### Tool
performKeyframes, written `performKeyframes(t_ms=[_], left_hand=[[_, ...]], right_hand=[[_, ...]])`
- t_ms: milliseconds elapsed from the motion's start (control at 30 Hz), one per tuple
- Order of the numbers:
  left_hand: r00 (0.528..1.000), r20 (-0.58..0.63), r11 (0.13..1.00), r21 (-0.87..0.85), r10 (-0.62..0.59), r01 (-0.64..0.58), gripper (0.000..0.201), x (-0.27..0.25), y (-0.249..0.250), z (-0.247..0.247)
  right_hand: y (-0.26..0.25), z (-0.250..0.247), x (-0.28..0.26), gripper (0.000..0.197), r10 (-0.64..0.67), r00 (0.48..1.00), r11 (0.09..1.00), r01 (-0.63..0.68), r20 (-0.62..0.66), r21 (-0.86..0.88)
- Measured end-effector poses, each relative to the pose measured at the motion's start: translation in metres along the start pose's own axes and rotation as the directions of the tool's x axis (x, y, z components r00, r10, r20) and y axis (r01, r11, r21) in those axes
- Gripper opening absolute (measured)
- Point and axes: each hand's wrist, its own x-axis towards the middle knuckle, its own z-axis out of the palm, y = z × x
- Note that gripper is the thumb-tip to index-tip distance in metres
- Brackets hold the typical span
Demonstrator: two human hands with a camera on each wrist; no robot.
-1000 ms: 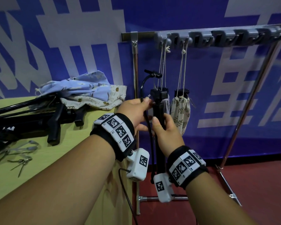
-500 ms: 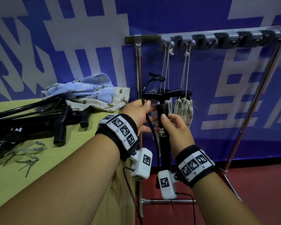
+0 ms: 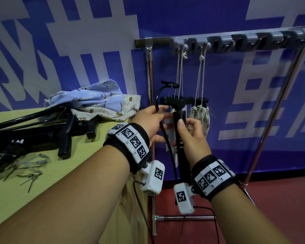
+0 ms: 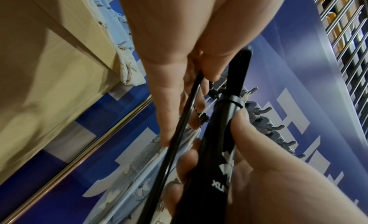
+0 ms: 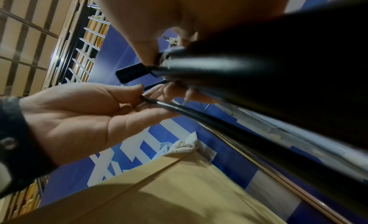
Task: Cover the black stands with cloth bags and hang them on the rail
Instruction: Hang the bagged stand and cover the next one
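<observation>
My right hand (image 3: 188,136) grips the tube of a black stand (image 3: 183,164), which it holds upright in front of the rail (image 3: 218,39). The stand's T-shaped top (image 3: 176,99) lies crosswise. My left hand (image 3: 151,120) pinches the stand's thin black hose (image 3: 167,143) between thumb and fingers. In the left wrist view the hose (image 4: 179,140) runs beside the stand (image 4: 219,140). In the right wrist view the left hand (image 5: 79,114) has its thumb on the hose (image 5: 179,107). Behind them, a patterned cloth bag (image 3: 200,117) hangs by strings from a hook; a second hanging bag is mostly hidden.
More black stands (image 3: 33,131) lie on the yellow table (image 3: 60,182) at the left, with loose cloth bags (image 3: 95,101) piled at its back edge and several metal clips (image 3: 30,173) near the front. The rail's hooks to the right (image 3: 271,39) are bare. Red floor lies below.
The stand's T-shaped top has turned from end-on to crosswise. Both hands have kept their hold and barely shifted.
</observation>
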Motion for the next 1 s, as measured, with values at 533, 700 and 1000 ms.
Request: performKeyframes(t_ms=[533,700,1000], left_hand=[[0.978,0.084,0.947,0.246,0.190,-0.205,0.033,0.010,-0.008,-0.006],[0.962,0.119,0.949,0.173,0.244,-0.262,0.030,0.007,-0.006,-0.004],[0.973,0.143,0.983,0.024,0.179,-0.184,0.014,0.007,-0.003,-0.006]], right_hand=[[-0.001,0.001,-0.001,0.035,0.111,0.989,0.990,-0.118,0.098,0.076],[-0.006,-0.001,-0.007,0.044,0.109,0.989,0.993,-0.112,0.104,0.025],[-0.010,0.004,-0.009,0.045,0.083,0.990,0.997,-0.081,0.112,-0.018]])
